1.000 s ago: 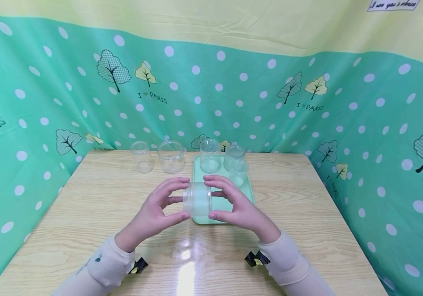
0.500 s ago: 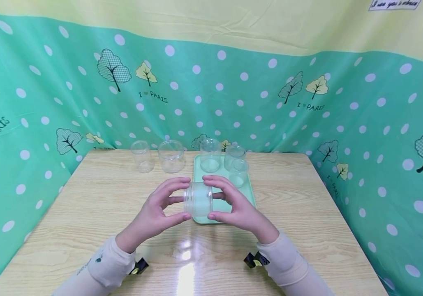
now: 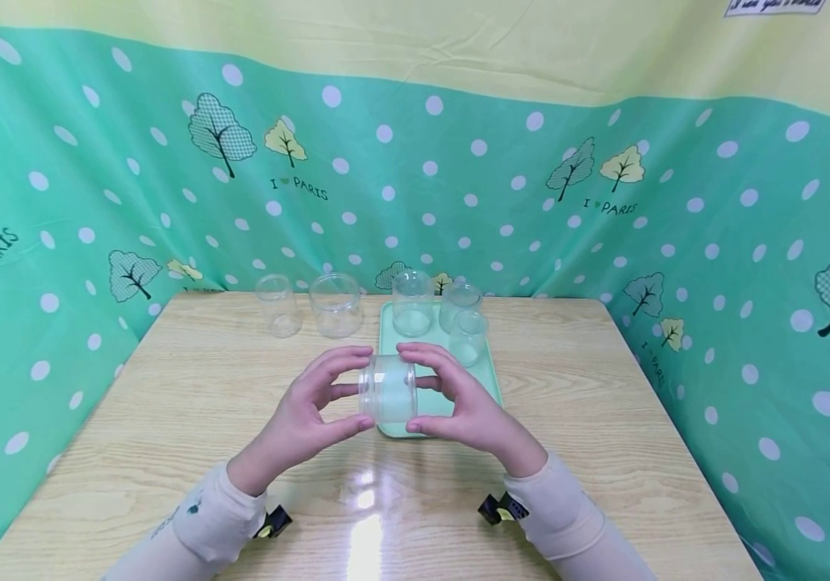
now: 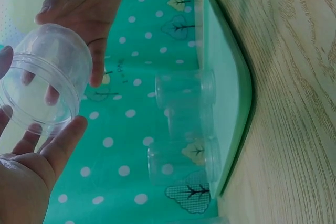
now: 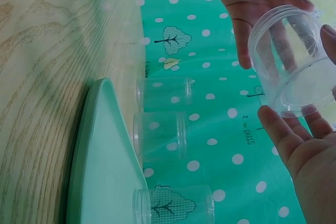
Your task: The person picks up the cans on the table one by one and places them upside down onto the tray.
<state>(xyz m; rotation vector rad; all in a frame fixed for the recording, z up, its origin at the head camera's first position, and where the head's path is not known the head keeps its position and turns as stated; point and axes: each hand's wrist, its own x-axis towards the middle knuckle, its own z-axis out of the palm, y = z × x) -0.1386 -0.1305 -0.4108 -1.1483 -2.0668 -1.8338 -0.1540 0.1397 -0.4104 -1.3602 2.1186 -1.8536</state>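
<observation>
Between both hands a clear plastic jar (image 3: 389, 390) lies on its side in the air, above the near part of a green tray. My left hand (image 3: 316, 399) grips the threaded mouth end with fingertips and thumb. At the base end, my right hand (image 3: 461, 399) holds it the same way. The left wrist view shows the jar (image 4: 50, 77) with its wide open mouth; through its wall some fingers are visible. In the right wrist view the jar (image 5: 294, 61) shows its round base toward the right hand. It appears to have no lid.
On the green tray (image 3: 432, 428) stand three clear jars: a tall one (image 3: 412, 305), one behind (image 3: 460, 303) and a smaller one (image 3: 469, 339). Two more, a narrow jar (image 3: 279, 307) and a wide jar (image 3: 335, 307), stand on the wooden table (image 3: 189, 387) at the back left. A dotted curtain (image 3: 415, 177) encloses the table.
The hands and the jar keep almost the same place and pose. Only a slight shift of the whole head view shows.
</observation>
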